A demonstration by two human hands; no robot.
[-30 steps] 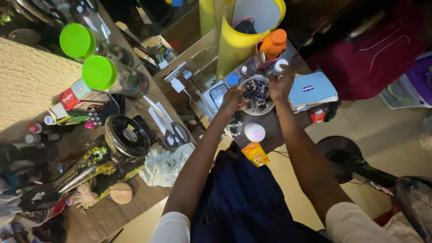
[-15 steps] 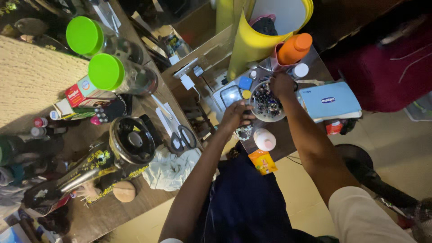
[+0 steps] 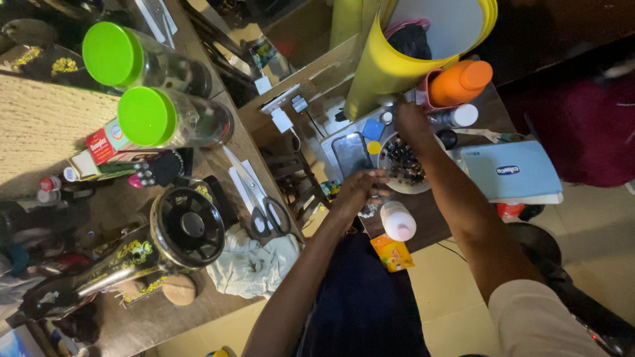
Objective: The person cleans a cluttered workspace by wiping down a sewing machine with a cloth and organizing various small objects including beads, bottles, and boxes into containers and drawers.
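Wooden worktable (image 3: 218,291), left of view: carries a black sewing machine (image 3: 142,248) with gold ornament, lying across its lower part. Beside the machine's round wheel, a crumpled pale cloth (image 3: 251,261) and a pair of black-handled scissors (image 3: 263,213).

Yellow roll (image 3: 397,63), top centre: upright, open mouth toward the camera, dark cloth inside.

Two clear jars with green lids (image 3: 147,116), upper left: lying side by side on the worktable.

Small dark side table (image 3: 433,221), centre: holds a pale blue booklet (image 3: 512,170) at its right edge, an orange bottle (image 3: 462,82) near the yellow roll, a dark phone (image 3: 352,155), and a white bottle (image 3: 398,221) at the near edge.

Bowl of beads (image 3: 405,165), shallow and pale, filled with dark beads: sits mid-table, between phone and booklet.

Right arm: stretched forward across the bowl. Right hand (image 3: 411,122) rests at the bowl's far rim, fingers curled down; whether it pinches anything cannot be told.

Left arm: extended, bent slightly inward. Left hand (image 3: 360,188) hovers just off the bowl's near-left edge, over the table's front corner, fingers loosely spread and blurred; nothing visibly held, not touching the bowl.
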